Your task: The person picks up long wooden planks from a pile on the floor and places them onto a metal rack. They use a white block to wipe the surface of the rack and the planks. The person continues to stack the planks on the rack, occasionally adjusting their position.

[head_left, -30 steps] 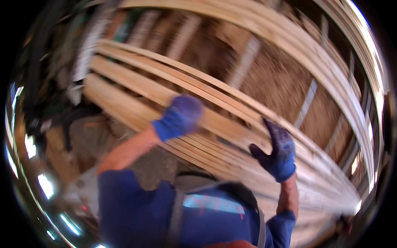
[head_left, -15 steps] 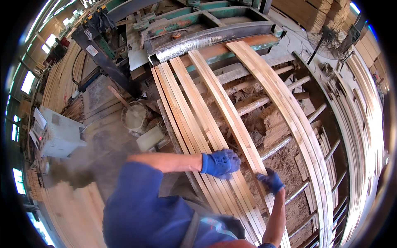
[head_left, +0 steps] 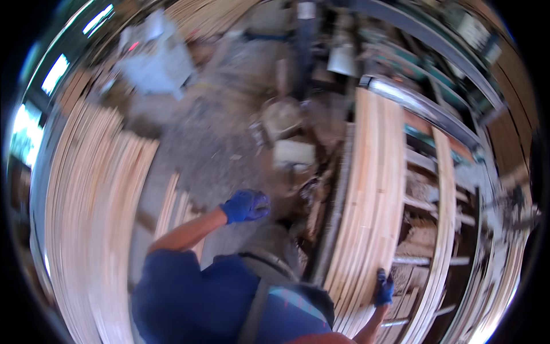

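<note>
My left hand (head_left: 246, 206), in a blue glove, is off the boards and above the floor at the left. Its fingers are curled in, and nothing shows in them. At the right edge of a row of long pale wooden strips (head_left: 366, 189) is my right hand (head_left: 384, 288), also in a blue glove. Its fingers hook over the outer strip, slightly blurred. These strips lie side by side on a metal roller frame (head_left: 411, 260). Apart from them, further right, lies another narrow group of strips (head_left: 441, 229).
A large stack of wooden strips (head_left: 91, 229) stands at the left. Beyond are a pale cabinet (head_left: 154, 60), a bucket (head_left: 282, 117) and a light block (head_left: 294, 153). A metal beam (head_left: 424, 109) crosses the far end of the strips. Wood scraps lie under the rollers.
The view has swung left. My left hand has come off the strips and moved left. The spaced strips now lie together, with my right hand at their right edge.
</note>
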Demonstrator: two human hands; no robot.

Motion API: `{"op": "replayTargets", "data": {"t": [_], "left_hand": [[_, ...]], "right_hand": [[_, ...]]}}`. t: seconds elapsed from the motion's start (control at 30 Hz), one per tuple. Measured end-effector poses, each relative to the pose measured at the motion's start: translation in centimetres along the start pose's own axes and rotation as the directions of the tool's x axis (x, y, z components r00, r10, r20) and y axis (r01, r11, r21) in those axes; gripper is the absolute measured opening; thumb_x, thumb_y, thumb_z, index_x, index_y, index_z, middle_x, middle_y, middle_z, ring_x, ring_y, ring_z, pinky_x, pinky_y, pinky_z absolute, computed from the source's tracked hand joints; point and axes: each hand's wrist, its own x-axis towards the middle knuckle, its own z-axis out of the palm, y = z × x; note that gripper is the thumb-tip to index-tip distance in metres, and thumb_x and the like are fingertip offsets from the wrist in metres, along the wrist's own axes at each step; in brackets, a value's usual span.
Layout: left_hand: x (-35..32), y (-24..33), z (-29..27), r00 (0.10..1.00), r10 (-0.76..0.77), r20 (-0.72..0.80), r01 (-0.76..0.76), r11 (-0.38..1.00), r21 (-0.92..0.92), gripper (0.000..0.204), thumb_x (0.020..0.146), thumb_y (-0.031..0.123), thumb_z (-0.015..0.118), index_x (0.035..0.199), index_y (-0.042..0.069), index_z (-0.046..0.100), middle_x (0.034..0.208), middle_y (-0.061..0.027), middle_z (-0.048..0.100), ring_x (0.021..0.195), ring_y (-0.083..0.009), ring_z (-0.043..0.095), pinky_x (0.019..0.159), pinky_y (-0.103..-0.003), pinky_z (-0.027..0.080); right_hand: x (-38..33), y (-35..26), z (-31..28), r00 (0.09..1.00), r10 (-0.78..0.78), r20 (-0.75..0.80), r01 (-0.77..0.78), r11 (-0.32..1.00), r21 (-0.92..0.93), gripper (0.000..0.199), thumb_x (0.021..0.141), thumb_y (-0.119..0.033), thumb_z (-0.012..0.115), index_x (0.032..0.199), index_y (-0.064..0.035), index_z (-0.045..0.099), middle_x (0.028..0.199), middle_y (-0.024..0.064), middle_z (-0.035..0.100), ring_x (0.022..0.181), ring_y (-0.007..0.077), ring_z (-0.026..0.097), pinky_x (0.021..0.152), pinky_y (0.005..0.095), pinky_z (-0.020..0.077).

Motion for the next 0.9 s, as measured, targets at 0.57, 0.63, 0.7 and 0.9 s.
{"op": "replayTargets", "data": {"t": [0.57,0.63,0.7,0.9], "left_hand": [[-40.1,-31.1,2.8,0.208,-0.931,0.299,0.850,0.021,-0.526,0.051,0.084,0.053,0.062,0.104,0.008,0.072,0.103,-0.0185,0.071,0.100,-0.0351,0.067,0.092,-0.043,0.050],[-42.1,-35.3,0.0,0.188,-0.926,0.328,0.828,-0.030,-0.559,0.050,0.084,0.053,0.062,0.101,0.008,0.073,0.103,-0.0189,0.071,0.100,-0.0354,0.067,0.091,-0.043,0.050],[-43.1,-39.3,-1.9,0.088,-0.974,0.209,0.773,-0.065,-0.631,0.048,0.087,0.051,0.061,0.100,0.006,0.073,0.097,-0.0187,0.072,0.093,-0.0320,0.068,0.086,-0.043,0.052],[-43.6,-48.3,-11.7,-0.172,-0.965,0.201,0.017,-0.207,-0.978,0.040,0.093,0.043,0.062,0.097,0.004,0.071,0.083,-0.0051,0.071,0.070,-0.0123,0.065,0.065,-0.029,0.051]], "right_hand": [[7.8,-20.7,35.8,0.916,-0.083,0.392,0.400,0.230,-0.887,0.037,0.099,-0.038,0.053,0.113,-0.0046,0.061,0.100,0.0105,0.065,0.084,0.0219,0.062,0.071,0.0331,0.0494],[9.6,-23.8,47.6,0.820,0.061,0.569,0.536,0.265,-0.802,0.034,0.098,-0.037,0.056,0.109,-0.0056,0.062,0.094,0.0089,0.065,0.078,0.0200,0.063,0.066,0.0318,0.0495],[10.5,-26.3,60.5,0.660,0.223,0.717,0.649,0.311,-0.694,0.032,0.097,-0.037,0.058,0.105,-0.0066,0.063,0.088,0.0074,0.066,0.072,0.0181,0.063,0.061,0.0304,0.0495],[10.9,-32.0,96.5,0.458,0.576,0.678,0.558,0.407,-0.723,0.030,0.092,-0.033,0.068,0.111,-0.0100,0.063,0.081,0.0087,0.069,0.062,0.0161,0.064,0.053,0.0283,0.0491]]}}
